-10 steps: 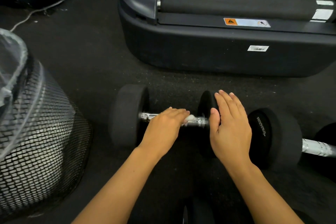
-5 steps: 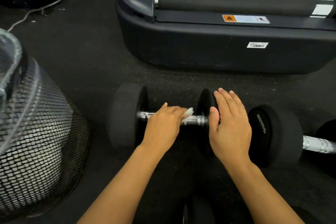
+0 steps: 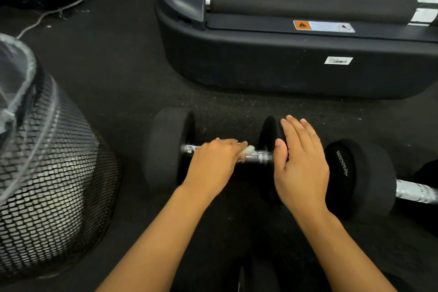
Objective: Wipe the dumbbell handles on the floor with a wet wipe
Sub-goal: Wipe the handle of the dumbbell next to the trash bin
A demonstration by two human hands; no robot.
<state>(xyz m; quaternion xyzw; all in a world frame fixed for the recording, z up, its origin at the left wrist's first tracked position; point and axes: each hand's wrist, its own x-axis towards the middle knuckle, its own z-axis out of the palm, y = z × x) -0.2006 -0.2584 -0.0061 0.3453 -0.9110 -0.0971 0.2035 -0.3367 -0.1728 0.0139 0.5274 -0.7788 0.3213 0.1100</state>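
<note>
1. Change from a second ago is slight: left hand [image 3: 214, 161] remains curled over the chrome handle [image 3: 257, 157], holding the wet wipe [image 3: 248, 150] against it.
2. Right hand [image 3: 301, 163], fingers straight, presses the near dumbbell [image 3: 166, 147]'s right head.
3. The dumbbell lies on the floor [image 3: 118, 73], long axis left-right.
4. Two dumbbells show fully; the second dumbbell [image 3: 360, 178] lies to the right.

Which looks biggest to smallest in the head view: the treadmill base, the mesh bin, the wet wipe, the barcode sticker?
1. Treadmill base
2. Mesh bin, though it sits nearer the camera and is cut off by the frame
3. Barcode sticker
4. Wet wipe, mostly hidden under the left hand, so unsure against the sticker
</note>
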